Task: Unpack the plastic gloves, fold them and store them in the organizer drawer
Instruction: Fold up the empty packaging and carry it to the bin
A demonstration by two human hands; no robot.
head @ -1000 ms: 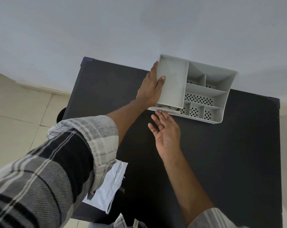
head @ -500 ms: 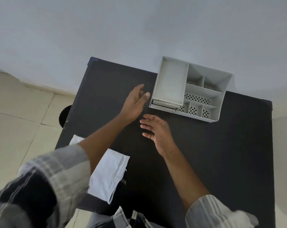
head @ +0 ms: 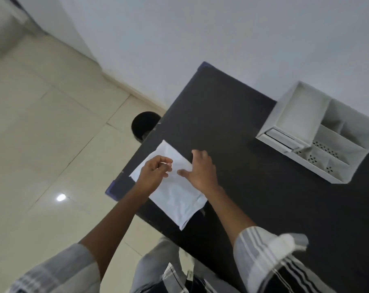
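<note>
Glove packet (head: 175,193): flat white pack at near-left edge of black table (head: 253,187), one corner overhanging. My left hand (head: 155,173) over its far end, fingers curled together, pinching at packet top. My right hand (head: 201,171) flat on packet's right side, fingers spread apart. Organizer (head: 319,134) far right, drawer (head: 285,138) slightly pulled out, well apart from packet.

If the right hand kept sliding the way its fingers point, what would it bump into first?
Probably nothing soon. The right hand lies on the white packet, fingers aimed up-left across bare black table. That path seems to reach the table's far edge; the organizer sits well off to the right.
</note>
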